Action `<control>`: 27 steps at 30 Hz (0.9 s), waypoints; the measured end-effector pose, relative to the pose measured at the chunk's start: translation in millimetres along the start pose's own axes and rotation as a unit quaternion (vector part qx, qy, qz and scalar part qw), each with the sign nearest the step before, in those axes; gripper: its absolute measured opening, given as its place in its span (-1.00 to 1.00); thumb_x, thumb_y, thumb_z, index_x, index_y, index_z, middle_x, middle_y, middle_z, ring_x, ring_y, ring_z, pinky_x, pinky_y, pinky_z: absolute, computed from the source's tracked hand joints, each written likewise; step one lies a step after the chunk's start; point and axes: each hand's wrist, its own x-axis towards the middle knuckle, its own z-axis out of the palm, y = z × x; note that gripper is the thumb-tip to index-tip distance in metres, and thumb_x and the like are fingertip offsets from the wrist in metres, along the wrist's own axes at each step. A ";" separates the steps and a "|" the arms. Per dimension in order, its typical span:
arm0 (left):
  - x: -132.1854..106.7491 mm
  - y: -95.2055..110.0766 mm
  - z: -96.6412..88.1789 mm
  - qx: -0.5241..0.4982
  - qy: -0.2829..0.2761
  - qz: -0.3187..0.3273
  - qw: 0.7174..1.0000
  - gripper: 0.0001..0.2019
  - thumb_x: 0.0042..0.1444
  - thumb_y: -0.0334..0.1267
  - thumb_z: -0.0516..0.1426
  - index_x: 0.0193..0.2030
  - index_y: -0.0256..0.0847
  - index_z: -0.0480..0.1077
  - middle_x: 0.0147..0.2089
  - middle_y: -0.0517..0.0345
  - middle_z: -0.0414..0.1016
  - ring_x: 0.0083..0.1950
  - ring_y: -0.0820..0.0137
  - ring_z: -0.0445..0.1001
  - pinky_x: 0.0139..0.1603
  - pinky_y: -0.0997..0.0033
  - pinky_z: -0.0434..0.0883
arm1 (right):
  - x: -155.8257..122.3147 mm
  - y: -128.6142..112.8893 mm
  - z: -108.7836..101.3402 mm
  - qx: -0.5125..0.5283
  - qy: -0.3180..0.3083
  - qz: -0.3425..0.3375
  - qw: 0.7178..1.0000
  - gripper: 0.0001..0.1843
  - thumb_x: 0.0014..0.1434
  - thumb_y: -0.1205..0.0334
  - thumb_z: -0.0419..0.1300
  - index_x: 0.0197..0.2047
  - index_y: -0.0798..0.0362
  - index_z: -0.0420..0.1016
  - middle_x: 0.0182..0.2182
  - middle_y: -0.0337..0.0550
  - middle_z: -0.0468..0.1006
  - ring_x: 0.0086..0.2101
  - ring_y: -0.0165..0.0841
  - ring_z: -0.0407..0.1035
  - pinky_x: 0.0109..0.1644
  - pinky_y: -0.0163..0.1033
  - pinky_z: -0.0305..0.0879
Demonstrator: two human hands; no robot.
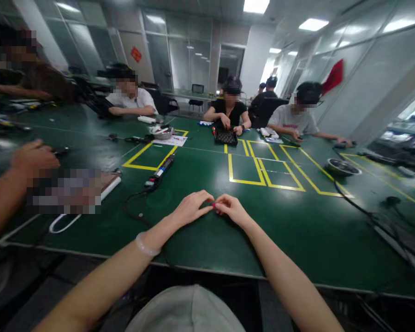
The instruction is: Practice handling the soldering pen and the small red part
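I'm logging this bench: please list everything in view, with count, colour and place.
small piece: 1, red, centre
tool: 1, dark, centre left
table: 1, green, foreground
tape outlines: several, yellow, tabletop
tray: 1, black, far side
round object: 1, silver-rimmed, right
wall decorations: 2, red, background
ceiling lights: several, white, overhead
co-workers: several, white or dark clothes, left and ahead
other items: many, mixed, blurred, around tabletop
left hand: 1, bare, centre
right hand: 1, bare, centre
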 end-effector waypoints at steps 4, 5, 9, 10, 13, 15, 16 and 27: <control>-4.6 -47.4 -24.5 0.129 0.067 -0.129 0.981 -0.61 0.18 -0.04 0.08 0.09 -0.14 0.31 0.14 0.00 0.34 0.14 0.19 0.33 0.17 0.16 0.27 | 1.0 2.8 -4.3 -0.004 0.027 -0.003 1.000 -0.66 0.03 -0.01 0.31 -0.29 0.08 0.40 -0.52 -0.27 0.47 -0.53 -0.47 0.36 -0.48 -0.36 0.27; -9.0 -61.7 -31.3 0.173 0.082 -0.198 0.961 -0.55 0.16 -0.04 0.09 0.15 -0.16 0.28 0.20 -0.05 0.29 0.17 0.13 0.30 0.18 0.12 0.25 | 1.3 3.5 -4.9 -0.004 0.032 -0.004 0.999 -0.66 0.03 -0.01 0.31 -0.29 0.07 0.40 -0.51 -0.27 0.47 -0.53 -0.46 0.36 -0.48 -0.36 0.27; -33.8 -114.3 -57.4 0.266 0.060 -0.425 0.863 -0.40 0.10 -0.03 0.12 0.24 -0.26 0.18 0.27 -0.23 0.22 0.19 -0.02 0.28 0.13 0.02 0.29 | 1.9 5.9 -5.4 -0.015 0.041 -0.009 0.999 -0.67 0.04 -0.01 0.29 -0.30 0.08 0.40 -0.51 -0.27 0.45 -0.53 -0.46 0.34 -0.48 -0.36 0.24; -39.0 -123.0 -62.4 0.261 0.034 -0.459 0.848 -0.43 0.12 -0.03 0.09 0.22 -0.28 0.20 0.23 -0.25 0.27 0.16 -0.03 0.31 0.08 0.01 0.33 | 2.1 6.4 -5.2 -0.019 0.040 -0.010 0.999 -0.67 0.04 -0.01 0.29 -0.30 0.08 0.40 -0.51 -0.27 0.45 -0.53 -0.47 0.34 -0.48 -0.36 0.24; -46.6 -135.4 -71.1 0.235 -0.031 -0.504 0.831 -0.53 0.17 -0.05 0.01 0.12 -0.31 0.28 0.08 -0.25 0.40 0.06 0.00 0.40 -0.04 0.05 0.40 | 2.8 7.2 -4.3 -0.025 0.034 -0.012 0.999 -0.67 0.04 0.00 0.29 -0.30 0.09 0.40 -0.49 -0.26 0.45 -0.52 -0.47 0.34 -0.47 -0.36 0.23; -45.4 -135.0 -71.9 0.243 -0.041 -0.494 0.834 -0.56 0.16 -0.07 0.01 0.08 -0.33 0.30 0.06 -0.26 0.41 0.05 0.02 0.40 -0.06 0.09 0.40 | 3.5 7.2 -3.5 -0.028 0.035 -0.013 0.999 -0.67 0.05 0.00 0.29 -0.30 0.09 0.40 -0.49 -0.26 0.45 -0.53 -0.47 0.34 -0.47 -0.36 0.23; -43.6 -133.1 -71.2 0.252 -0.039 -0.484 0.837 -0.56 0.15 -0.08 0.02 0.07 -0.34 0.30 0.07 -0.26 0.40 0.06 0.02 0.40 -0.07 0.11 0.40 | 3.9 7.0 -3.0 -0.030 0.037 -0.013 0.999 -0.67 0.05 0.00 0.28 -0.30 0.09 0.40 -0.49 -0.26 0.45 -0.53 -0.47 0.34 -0.47 -0.36 0.23; -3.3 -58.1 -34.3 0.272 -0.053 -0.369 0.887 -0.51 0.08 -0.01 0.04 0.02 -0.39 0.33 -0.01 -0.26 0.42 -0.03 0.07 0.44 -0.09 0.19 0.36 | 3.5 4.0 0.9 -0.095 0.055 -0.053 0.993 -0.77 0.13 0.08 0.22 -0.26 0.07 0.39 -0.48 -0.29 0.42 -0.52 -0.46 0.28 -0.42 -0.34 0.19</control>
